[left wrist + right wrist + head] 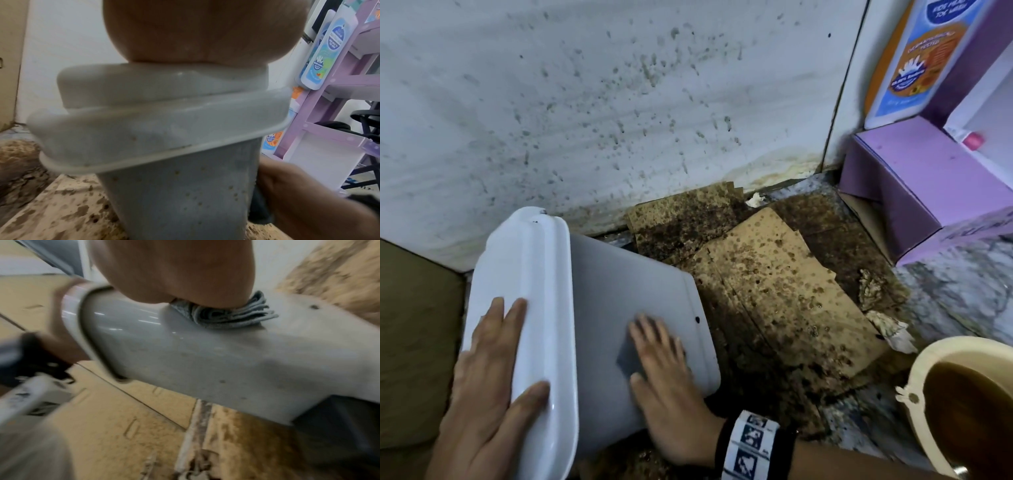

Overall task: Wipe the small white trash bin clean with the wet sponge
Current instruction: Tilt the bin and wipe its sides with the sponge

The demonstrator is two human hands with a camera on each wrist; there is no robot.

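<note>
The small white trash bin (602, 281) lies tilted on its side over stained cardboard, its lid (530, 267) to the left. My left hand (493, 363) rests flat on the lid with straight fingers. My right hand (661, 356) presses flat on a grey sponge (628, 356) against the bin's upturned side wall, and the hand is motion-blurred. The right wrist view shows the grey sponge (226, 314), which looks layered there, squashed under my palm on the bin (205, 356). In the left wrist view small brown specks dot the bin's wall (174, 194) below the lid (154, 126).
Dirty spotted cardboard (774, 291) covers the floor by a speckled white wall (585, 102). A cream basin of brown water (962, 404) sits at the lower right. A purple shelf unit (914, 178) holding a bottle (914, 58) stands at the right. Crumpled tissue (890, 329) lies nearby.
</note>
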